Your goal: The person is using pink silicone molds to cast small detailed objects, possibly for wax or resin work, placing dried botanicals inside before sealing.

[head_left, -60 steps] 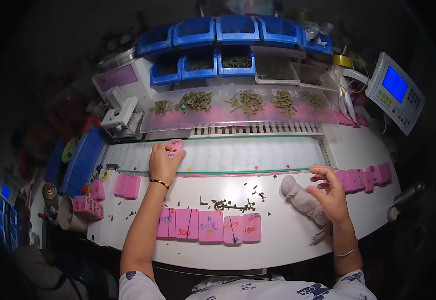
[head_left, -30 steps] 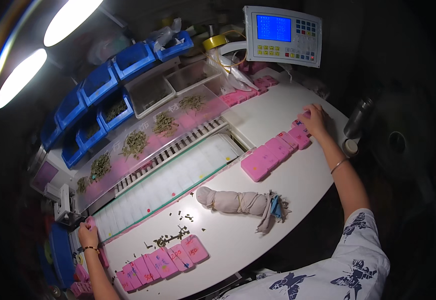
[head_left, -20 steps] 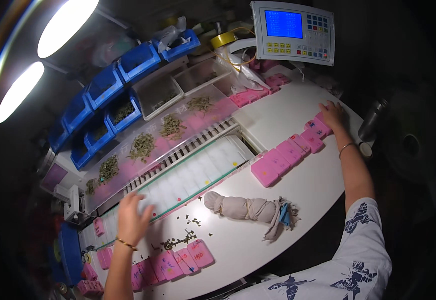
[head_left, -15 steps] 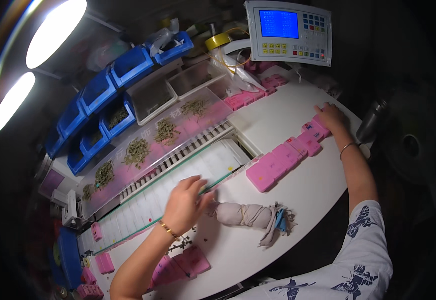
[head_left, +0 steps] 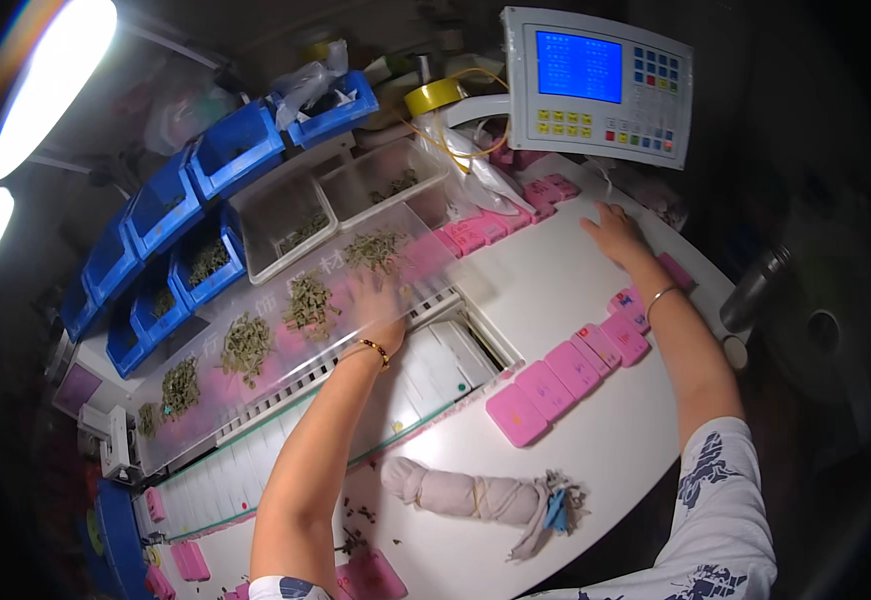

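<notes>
My left hand (head_left: pixel 381 308) reaches under the clear plastic sheet (head_left: pixel 281 362) that bears small heaps of greenish bits (head_left: pixel 311 305). Its fingers look hazy through the sheet but appear stretched apart, with nothing visible in them. Pink shapes show beneath the sheet. My right hand (head_left: pixel 616 236) is low over the far right of the white table (head_left: pixel 546 270), fingers loosely apart and holding nothing I can see. Close to its wrist, a pink flat case (head_left: pixel 674 270) is partly hidden. A slanting row of pink flat cases (head_left: pixel 571 368) lies nearer to me.
A rolled grey cloth bundle (head_left: pixel 481 497) lies in front. Blue bins (head_left: pixel 236 150) and clear trays (head_left: pixel 281 225) stand at the back left. A control panel (head_left: pixel 596 90) with a blue screen overhangs the far side. A dark flask (head_left: pixel 756 290) stands beyond the right forearm.
My left hand has moved away from beside the cloth bundle to beneath the clear sheet. My right hand has left the end of the pink row and shifted farther out. The view has shifted slightly.
</notes>
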`<control>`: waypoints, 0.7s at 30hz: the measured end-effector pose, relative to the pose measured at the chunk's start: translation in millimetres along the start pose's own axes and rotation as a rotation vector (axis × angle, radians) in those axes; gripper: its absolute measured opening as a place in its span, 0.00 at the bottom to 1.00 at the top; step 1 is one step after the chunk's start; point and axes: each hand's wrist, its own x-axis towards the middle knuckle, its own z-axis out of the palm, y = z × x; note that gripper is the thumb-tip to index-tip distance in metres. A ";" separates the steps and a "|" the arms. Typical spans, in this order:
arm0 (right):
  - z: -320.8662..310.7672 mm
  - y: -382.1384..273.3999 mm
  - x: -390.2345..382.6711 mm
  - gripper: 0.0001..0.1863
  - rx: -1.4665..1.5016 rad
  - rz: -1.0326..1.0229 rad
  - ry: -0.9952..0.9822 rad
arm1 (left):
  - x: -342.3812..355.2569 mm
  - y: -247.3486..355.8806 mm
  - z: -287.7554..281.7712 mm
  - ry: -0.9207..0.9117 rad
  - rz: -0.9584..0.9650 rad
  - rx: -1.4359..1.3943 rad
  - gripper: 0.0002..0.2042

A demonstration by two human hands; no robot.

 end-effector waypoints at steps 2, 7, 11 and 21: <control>21.7 -12.6 24.5 0.33 0.106 0.076 0.080 | 5.5 -3.0 -4.9 -0.040 0.028 -0.020 0.22; 96.8 -23.6 106.8 0.30 -0.161 -0.051 0.254 | 7.7 -26.2 5.0 0.000 0.087 -0.053 0.22; 92.2 99.0 176.7 0.30 -0.230 -0.195 0.222 | 27.4 21.2 29.4 0.055 0.208 -0.095 0.23; 4.9 -14.4 123.9 0.26 0.062 -0.046 -0.189 | 11.6 20.8 -3.9 -0.005 0.150 -0.299 0.22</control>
